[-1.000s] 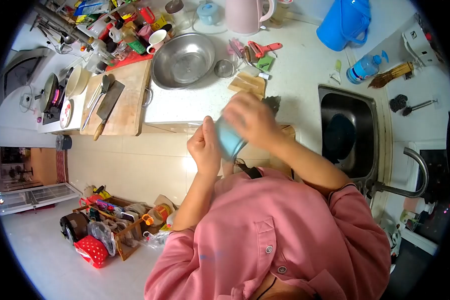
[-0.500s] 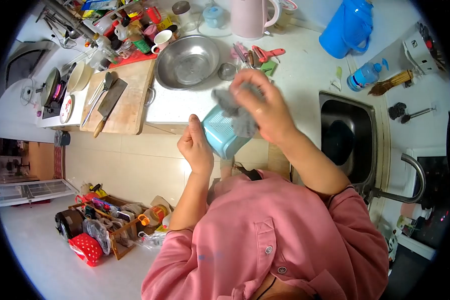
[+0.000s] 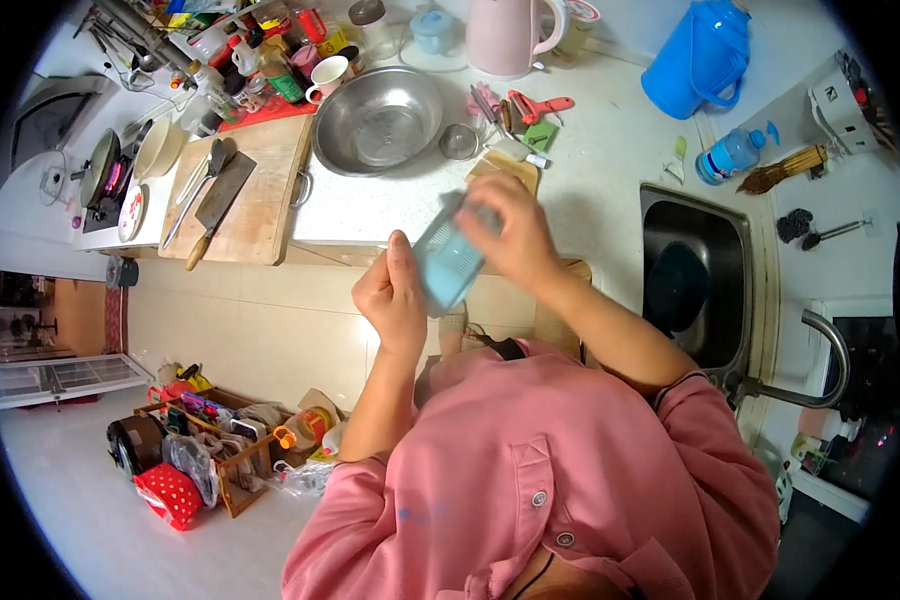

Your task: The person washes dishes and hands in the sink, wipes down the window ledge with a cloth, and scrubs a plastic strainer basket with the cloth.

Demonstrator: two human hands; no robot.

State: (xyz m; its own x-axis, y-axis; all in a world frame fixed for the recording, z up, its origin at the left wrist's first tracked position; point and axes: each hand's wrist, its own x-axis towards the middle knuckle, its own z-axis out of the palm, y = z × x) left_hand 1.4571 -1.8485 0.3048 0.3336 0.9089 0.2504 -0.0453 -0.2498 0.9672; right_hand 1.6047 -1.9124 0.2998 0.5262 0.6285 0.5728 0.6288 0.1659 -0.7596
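Note:
My left hand [image 3: 388,300] grips the left side of a light blue plastic container [image 3: 450,268] with rows of slots, its thumb pointing up along the edge. The container is tilted in the air in front of the counter edge. My right hand [image 3: 515,232] is at its upper right, fingers curled and blurred by motion. A bit of grey cloth [image 3: 452,204] shows beside those fingers against the container's top; most of it is hidden. Beyond my hands, a tan wooden piece [image 3: 510,170] lies on the counter.
A steel basin [image 3: 340,150], a small strainer [image 3: 458,142] and a red-handled peeler [image 3: 540,106] sit on the counter. To the left, a cleaver [image 3: 225,190] lies on a cutting board [image 3: 270,215]. At right is the sink [image 3: 735,290], with a blue soap bottle [image 3: 730,157] behind it.
The container has turned, with its slotted face angled differently. My right hand has moved slightly down, and much less of the grey cloth shows. The wooden piece behind has come into view.

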